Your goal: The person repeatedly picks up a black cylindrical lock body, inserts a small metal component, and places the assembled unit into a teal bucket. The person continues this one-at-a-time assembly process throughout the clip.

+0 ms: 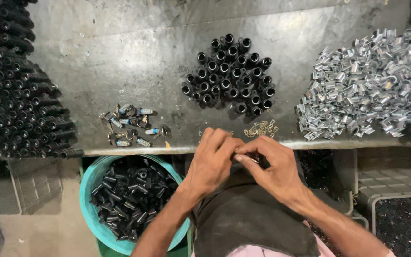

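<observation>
Head view, nearest first: a dark cloth (248,219) lies over the person's lap at the bottom centre. Above it the left hand (212,162) and right hand (272,164) meet at the table's front edge. Both are closed, fingertips pinched together on a small dark part (254,159) held between them; most of it is hidden by the fingers, so its shape cannot be told. At lower left, below the table edge, a teal tub (87,209) holds a heap of short black tubes (129,195).

On the grey metal table (134,57), just beyond the hands, lies a small scatter of brass-coloured clips (261,128). To the left of centre sits a loose group of small metal pieces with rings (132,124). Farther back, at centre, black tubes stand upright in a tight cluster (229,76), open ends up. A large pile of shiny silver metal sleeves (367,85) fills the right side, and stacked black tubes lying on their sides (10,85) fill the left edge.
</observation>
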